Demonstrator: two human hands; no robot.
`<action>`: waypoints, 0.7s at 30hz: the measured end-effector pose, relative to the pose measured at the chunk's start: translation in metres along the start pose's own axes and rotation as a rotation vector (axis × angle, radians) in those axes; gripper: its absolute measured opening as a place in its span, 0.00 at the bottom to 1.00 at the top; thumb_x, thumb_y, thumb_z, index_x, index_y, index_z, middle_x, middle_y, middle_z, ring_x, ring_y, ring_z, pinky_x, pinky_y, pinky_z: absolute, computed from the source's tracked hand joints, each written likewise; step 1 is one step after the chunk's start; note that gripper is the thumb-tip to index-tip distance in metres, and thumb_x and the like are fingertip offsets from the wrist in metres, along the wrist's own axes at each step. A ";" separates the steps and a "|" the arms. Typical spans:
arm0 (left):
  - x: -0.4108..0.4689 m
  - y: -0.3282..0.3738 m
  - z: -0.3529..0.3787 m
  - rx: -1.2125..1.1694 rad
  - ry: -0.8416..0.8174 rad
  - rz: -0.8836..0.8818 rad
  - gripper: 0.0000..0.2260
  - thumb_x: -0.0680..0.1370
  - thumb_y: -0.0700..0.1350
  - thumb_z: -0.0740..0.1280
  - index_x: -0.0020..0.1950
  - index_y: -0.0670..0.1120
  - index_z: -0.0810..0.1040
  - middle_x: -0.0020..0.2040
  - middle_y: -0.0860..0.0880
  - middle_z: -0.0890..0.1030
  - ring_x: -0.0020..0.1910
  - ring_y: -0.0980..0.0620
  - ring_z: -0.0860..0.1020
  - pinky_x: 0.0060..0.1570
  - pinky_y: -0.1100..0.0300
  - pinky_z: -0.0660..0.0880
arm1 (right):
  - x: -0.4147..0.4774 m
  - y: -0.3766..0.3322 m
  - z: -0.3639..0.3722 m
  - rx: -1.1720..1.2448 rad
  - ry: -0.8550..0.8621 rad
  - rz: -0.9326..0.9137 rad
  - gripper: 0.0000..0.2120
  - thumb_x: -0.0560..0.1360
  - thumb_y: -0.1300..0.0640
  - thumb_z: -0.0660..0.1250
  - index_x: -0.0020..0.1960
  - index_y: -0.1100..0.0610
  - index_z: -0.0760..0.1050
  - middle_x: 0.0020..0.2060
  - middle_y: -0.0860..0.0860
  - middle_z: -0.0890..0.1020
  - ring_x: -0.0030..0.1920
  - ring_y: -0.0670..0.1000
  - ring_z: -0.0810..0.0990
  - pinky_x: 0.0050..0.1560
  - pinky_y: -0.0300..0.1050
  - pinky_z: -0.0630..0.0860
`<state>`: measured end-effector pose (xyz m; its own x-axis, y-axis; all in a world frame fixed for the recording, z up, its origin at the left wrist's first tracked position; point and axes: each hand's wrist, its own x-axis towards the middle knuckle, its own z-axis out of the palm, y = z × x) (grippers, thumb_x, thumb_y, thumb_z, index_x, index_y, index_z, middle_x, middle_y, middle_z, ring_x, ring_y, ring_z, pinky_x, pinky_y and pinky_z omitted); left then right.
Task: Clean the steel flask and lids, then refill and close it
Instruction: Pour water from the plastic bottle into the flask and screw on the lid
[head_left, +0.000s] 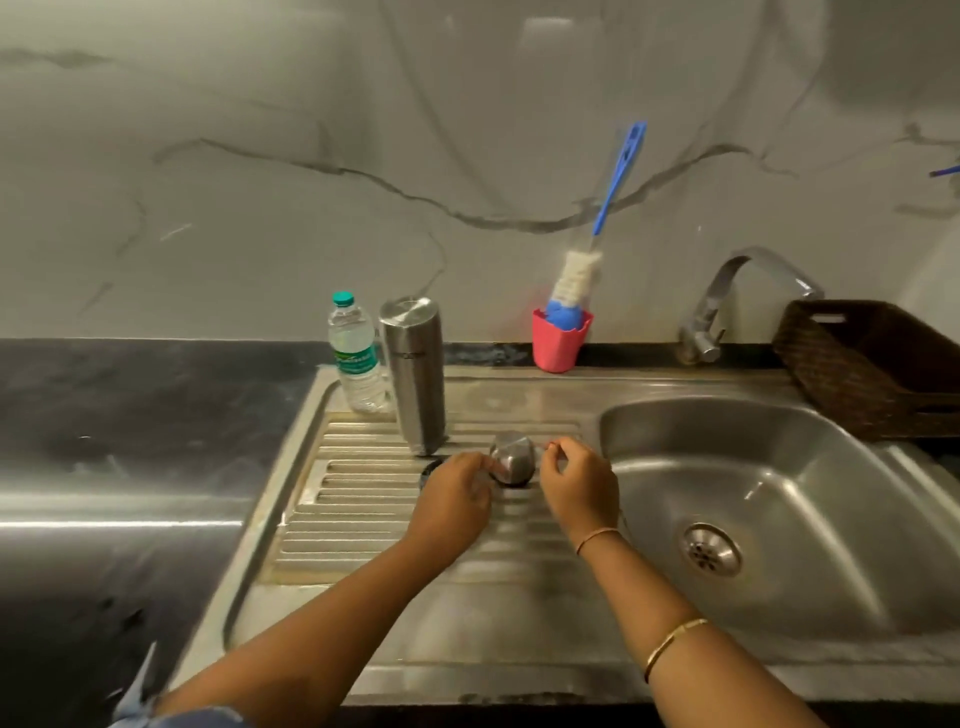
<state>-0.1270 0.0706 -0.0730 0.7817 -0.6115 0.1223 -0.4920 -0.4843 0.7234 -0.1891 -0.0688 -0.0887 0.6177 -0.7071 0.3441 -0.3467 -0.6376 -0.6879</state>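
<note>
The steel flask stands on the ribbed drainboard left of the sink. In front of it a steel outer lid sits on the ribs between my hands. My left hand reaches in from the left, and its fingertips hold the lid's left edge. Just right of the lid, my right hand has loosely curled fingers and holds nothing. A small dark inner lid lies on the drainboard, half hidden behind my left hand.
A clear water bottle with a green cap stands left of the flask. A pink cup holds a blue-handled bottle brush against the wall. The tap rises behind the sink basin. A woven basket sits at the right.
</note>
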 end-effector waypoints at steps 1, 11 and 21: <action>-0.002 -0.009 -0.008 -0.001 -0.006 0.014 0.11 0.76 0.35 0.64 0.55 0.45 0.80 0.54 0.49 0.79 0.50 0.52 0.76 0.45 0.71 0.65 | -0.005 -0.008 0.008 0.001 0.016 0.006 0.08 0.74 0.63 0.64 0.36 0.62 0.77 0.34 0.58 0.80 0.34 0.57 0.74 0.31 0.41 0.61; 0.019 -0.065 -0.068 -0.223 0.265 -0.144 0.22 0.73 0.44 0.73 0.64 0.47 0.70 0.59 0.52 0.75 0.58 0.53 0.74 0.54 0.56 0.75 | -0.014 -0.056 0.038 0.018 0.010 0.028 0.09 0.75 0.62 0.63 0.38 0.61 0.78 0.34 0.55 0.80 0.33 0.51 0.73 0.31 0.41 0.64; 0.101 -0.051 -0.085 -0.304 0.088 -0.244 0.43 0.64 0.46 0.80 0.72 0.47 0.60 0.70 0.46 0.69 0.68 0.45 0.68 0.65 0.49 0.68 | 0.001 -0.065 0.029 0.052 -0.010 0.104 0.09 0.76 0.60 0.62 0.45 0.61 0.81 0.40 0.55 0.83 0.42 0.54 0.80 0.41 0.48 0.78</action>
<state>0.0097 0.0864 -0.0393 0.8980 -0.4389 -0.0302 -0.1621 -0.3938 0.9048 -0.1455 -0.0190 -0.0627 0.5871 -0.7656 0.2630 -0.3725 -0.5439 -0.7519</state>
